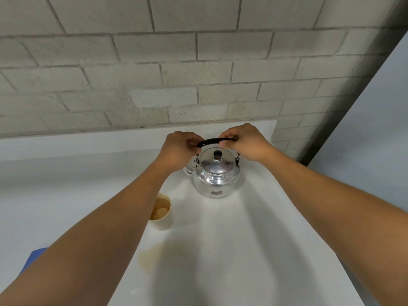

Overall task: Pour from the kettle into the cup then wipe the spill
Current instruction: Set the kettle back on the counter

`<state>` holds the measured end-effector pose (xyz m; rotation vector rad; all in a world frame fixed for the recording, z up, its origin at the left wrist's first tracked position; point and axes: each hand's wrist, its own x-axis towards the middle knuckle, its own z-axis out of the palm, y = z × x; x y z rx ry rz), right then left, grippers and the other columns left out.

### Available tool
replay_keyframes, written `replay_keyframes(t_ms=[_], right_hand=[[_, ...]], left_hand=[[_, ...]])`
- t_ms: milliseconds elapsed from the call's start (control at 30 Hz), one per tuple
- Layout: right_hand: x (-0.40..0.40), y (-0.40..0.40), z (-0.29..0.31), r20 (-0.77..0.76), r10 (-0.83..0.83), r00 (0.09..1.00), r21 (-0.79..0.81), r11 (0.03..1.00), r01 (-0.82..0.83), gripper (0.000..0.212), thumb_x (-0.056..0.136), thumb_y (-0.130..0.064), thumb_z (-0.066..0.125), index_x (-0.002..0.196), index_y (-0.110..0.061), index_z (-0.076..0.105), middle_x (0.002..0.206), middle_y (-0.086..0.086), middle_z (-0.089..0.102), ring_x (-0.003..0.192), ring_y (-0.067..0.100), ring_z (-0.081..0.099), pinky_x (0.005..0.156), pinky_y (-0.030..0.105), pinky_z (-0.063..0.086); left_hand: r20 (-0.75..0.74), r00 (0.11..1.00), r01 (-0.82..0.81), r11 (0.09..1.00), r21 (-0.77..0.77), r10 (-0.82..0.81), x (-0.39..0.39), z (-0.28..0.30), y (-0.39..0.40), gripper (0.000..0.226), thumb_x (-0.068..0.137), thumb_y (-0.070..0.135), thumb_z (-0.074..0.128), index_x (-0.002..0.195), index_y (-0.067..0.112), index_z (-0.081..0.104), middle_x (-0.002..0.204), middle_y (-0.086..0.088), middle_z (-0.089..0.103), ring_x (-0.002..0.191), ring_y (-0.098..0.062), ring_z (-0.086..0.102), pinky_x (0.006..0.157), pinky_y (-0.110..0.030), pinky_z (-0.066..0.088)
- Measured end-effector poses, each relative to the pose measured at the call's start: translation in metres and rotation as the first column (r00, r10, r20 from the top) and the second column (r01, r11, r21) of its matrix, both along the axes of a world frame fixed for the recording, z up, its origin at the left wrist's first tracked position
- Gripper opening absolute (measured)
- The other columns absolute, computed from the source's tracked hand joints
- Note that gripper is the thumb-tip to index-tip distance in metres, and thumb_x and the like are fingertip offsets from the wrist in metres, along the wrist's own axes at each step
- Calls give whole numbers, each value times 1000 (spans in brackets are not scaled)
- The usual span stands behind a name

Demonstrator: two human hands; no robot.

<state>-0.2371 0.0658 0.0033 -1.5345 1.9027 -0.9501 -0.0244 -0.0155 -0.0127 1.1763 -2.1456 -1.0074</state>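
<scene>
A shiny metal kettle [215, 175] stands upright on the white counter [231, 250], lid on, its spout pointing left behind my left wrist. Both hands grip its black arched handle: my left hand [178, 149] at the left end, my right hand [245, 141] at the right end. A cream cup [162, 212] holding brownish liquid stands in front and to the left of the kettle, half hidden by my left forearm. A pale brown spill [150, 257] lies on the counter nearer to me than the cup.
A grey brick wall [176, 74] rises right behind the counter. A blue cloth-like thing [35, 256] shows at the lower left, mostly hidden by my left arm. The counter's right edge runs diagonally, with a pale floor or surface [375, 140] beyond it.
</scene>
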Motion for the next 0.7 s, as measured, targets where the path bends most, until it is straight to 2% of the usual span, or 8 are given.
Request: replay_keyframes(t_ms=[100,233,333,467,533,600,700], right_hand=[[-1,-1,-5,-18,11,1000,15,1000,-11,14,81,-21,81,93,-27,80,81,-13,74,76,5,65,69,16,44],[-4,-2,-7,-15,6,1000,23,1000,-6,14,81,-21,81,93,-29,80,79,-15,72,74,2,63,68,15,42],[-5,-4,-6,-34,7,999,36,999,-6,14,81,-23,81,92,-32,79,77,-17,72,69,-2,61,64,12,40],[-4,-4,-4,-61,9,998,47,999,-6,14,81,-25,81,93,-32,79,82,-13,74,73,0,63,65,14,41],[-4,-4,-2,-87,13,996,65,998,-7,17,81,-26,82,96,-31,79,87,-11,75,83,6,67,70,16,45],[-1,-4,0,-106,12,994,84,996,-3,26,79,-26,84,103,-28,78,95,-10,75,93,10,68,79,17,47],[8,3,5,-162,6,987,37,999,0,33,78,-30,83,110,-26,76,97,-15,68,99,8,63,84,17,43]], left_hand=[[36,999,-2,1000,-12,2,-2,-5,0,30,83,-2,79,106,17,81,97,-1,80,93,-18,76,96,-35,59],[36,999,-5,1000,-2,5,-4,-8,-1,29,83,0,79,103,21,81,88,11,76,84,-3,74,89,-25,60],[34,999,-4,1000,8,4,-5,-10,-3,29,83,0,79,102,22,81,89,10,77,83,-2,74,86,-22,58],[32,999,3,1000,20,-3,-3,-13,-5,30,83,3,80,104,23,80,90,16,76,72,12,70,68,1,47],[6,1000,26,999,30,-26,2,-14,-3,35,83,2,81,113,20,78,101,9,78,80,7,72,70,1,47],[-24,999,47,998,42,-46,9,-12,-1,42,84,5,83,123,17,74,116,3,77,97,-8,74,78,-6,52],[10,998,66,998,24,-66,24,-7,3,43,85,14,84,127,18,73,120,6,75,106,-12,72,80,-5,49]])
